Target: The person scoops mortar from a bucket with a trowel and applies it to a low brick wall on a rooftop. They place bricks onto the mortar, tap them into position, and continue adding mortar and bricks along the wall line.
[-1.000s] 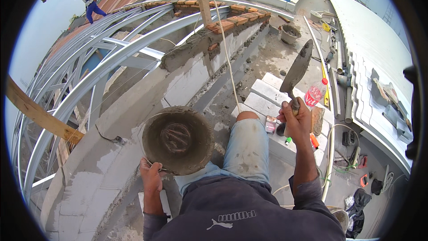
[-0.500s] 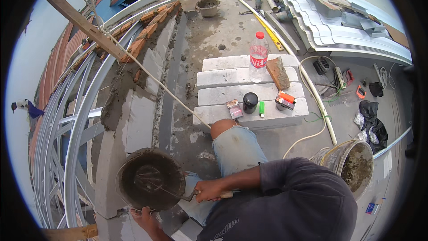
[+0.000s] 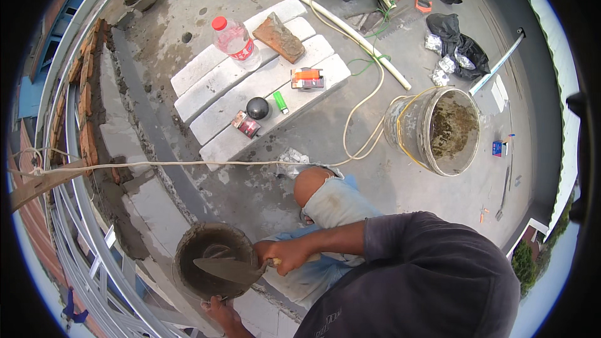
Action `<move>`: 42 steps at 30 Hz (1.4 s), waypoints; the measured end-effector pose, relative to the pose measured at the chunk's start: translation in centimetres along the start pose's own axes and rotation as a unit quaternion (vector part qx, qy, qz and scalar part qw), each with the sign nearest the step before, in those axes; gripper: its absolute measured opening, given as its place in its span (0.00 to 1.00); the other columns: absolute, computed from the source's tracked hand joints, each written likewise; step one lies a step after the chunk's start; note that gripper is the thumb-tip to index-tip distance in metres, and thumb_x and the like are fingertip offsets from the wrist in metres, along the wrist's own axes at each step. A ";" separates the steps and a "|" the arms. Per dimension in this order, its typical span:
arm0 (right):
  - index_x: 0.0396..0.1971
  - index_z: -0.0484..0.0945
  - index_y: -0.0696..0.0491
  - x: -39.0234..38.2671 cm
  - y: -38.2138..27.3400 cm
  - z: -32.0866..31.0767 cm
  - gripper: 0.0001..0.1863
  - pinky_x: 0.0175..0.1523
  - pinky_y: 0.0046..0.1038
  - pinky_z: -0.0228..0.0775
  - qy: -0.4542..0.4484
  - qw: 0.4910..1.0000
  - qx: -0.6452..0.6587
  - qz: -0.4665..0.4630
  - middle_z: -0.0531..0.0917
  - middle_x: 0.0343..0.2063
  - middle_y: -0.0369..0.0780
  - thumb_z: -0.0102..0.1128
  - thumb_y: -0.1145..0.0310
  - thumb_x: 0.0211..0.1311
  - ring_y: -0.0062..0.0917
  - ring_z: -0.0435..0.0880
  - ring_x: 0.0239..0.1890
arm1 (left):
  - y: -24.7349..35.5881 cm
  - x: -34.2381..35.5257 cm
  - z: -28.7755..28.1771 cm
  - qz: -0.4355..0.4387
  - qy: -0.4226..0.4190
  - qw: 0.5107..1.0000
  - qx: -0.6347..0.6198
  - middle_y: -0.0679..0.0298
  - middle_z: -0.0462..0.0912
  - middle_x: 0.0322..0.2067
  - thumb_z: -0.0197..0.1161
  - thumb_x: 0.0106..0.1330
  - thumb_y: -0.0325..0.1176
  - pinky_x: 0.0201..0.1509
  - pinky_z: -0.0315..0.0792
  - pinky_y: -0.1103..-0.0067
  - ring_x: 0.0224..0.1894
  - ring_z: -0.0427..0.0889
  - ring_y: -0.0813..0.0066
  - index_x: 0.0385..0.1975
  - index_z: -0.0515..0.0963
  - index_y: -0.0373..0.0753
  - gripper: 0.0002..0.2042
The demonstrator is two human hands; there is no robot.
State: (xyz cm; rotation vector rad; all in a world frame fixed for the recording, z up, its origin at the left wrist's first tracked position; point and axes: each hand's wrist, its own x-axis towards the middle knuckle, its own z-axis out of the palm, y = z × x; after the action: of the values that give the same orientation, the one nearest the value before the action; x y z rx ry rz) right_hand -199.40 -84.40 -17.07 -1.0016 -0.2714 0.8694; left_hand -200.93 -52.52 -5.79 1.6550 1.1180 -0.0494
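A dark, mortar-caked bucket (image 3: pixel 183 253) rests on the wall of pale blocks (image 3: pixel 158 209) at my lower left, its mouth facing me. My left hand (image 3: pixel 222 313) grips the near side of its rim. In my right hand (image 3: pixel 287 255) is the handle of a pointed trowel (image 3: pixel 226 270), closed tightly by the fingers. The grey blade lies over the bucket's mouth, broad face showing, tip toward the left. Some grey mortar seems to line the inside; how much is hard to see.
Stacked white blocks (image 3: pixel 216 91) ahead carry a bottle (image 3: pixel 238 44), a brick piece (image 3: pixel 280 37), a green lighter (image 3: pixel 280 102) and small packs. A large bucket (image 3: pixel 400 126) stands right. One rope (image 3: pixel 244 163) crosses the view; metal roof framing (image 3: pixel 94 238) lies left.
The view has swung to the right. The trowel blade, earlier nearly edge-on inside the bucket, now shows its broad face across the mouth. Both hands keep their holds.
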 end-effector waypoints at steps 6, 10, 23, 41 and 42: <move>0.63 0.66 0.61 -8.7 -7.6 2.1 0.33 0.24 0.26 0.73 0.168 0.947 0.217 0.167 0.81 0.28 0.37 0.67 0.74 0.57 0.19 0.78 0.20 | -0.2 -4.6 -2.6 -0.129 -0.046 0.991 -0.003 0.54 0.76 0.47 0.56 0.59 0.21 0.52 0.83 0.50 0.47 0.81 0.55 0.50 0.67 0.38 0.18; 0.60 0.68 0.60 -18.7 -12.3 4.5 0.30 0.27 0.30 0.75 0.344 0.895 0.234 0.162 0.82 0.30 0.40 0.69 0.70 0.59 0.25 0.81 0.22 | 1.0 -8.9 -5.6 -0.200 -0.097 0.975 0.022 0.51 0.78 0.51 0.55 0.58 0.19 0.53 0.85 0.49 0.49 0.83 0.51 0.53 0.70 0.35 0.20; 0.41 0.84 0.56 -42.9 -6.6 15.3 0.12 0.44 0.40 0.80 0.602 0.678 0.299 0.298 0.89 0.39 0.40 0.72 0.66 0.62 0.30 0.88 0.39 | 8.2 -14.8 -2.7 -0.222 -0.117 0.964 0.088 0.48 0.78 0.48 0.58 0.59 0.20 0.54 0.85 0.47 0.50 0.83 0.51 0.49 0.71 0.27 0.17; 0.38 0.82 0.54 -51.2 -28.1 -13.8 0.09 0.32 0.35 0.79 0.539 0.755 0.273 0.254 0.86 0.26 0.38 0.71 0.66 0.64 0.26 0.85 0.25 | 27.9 -21.4 16.2 -0.132 0.007 0.991 -0.034 0.46 0.74 0.52 0.60 0.56 0.23 0.53 0.83 0.45 0.51 0.81 0.47 0.53 0.70 0.26 0.22; 0.37 0.81 0.52 -51.4 -28.9 -16.1 0.07 0.31 0.34 0.78 0.549 0.754 0.271 0.238 0.85 0.25 0.38 0.70 0.67 0.64 0.27 0.85 0.24 | 28.2 -21.9 16.6 -0.121 0.016 0.992 -0.031 0.46 0.74 0.52 0.61 0.56 0.23 0.54 0.82 0.45 0.51 0.80 0.47 0.53 0.70 0.25 0.22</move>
State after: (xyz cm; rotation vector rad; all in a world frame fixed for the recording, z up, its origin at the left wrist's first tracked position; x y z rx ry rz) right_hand -208.63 -139.79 7.15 -0.8719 1.2374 0.6020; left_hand -186.04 -78.44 19.85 1.4633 1.3262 -0.1430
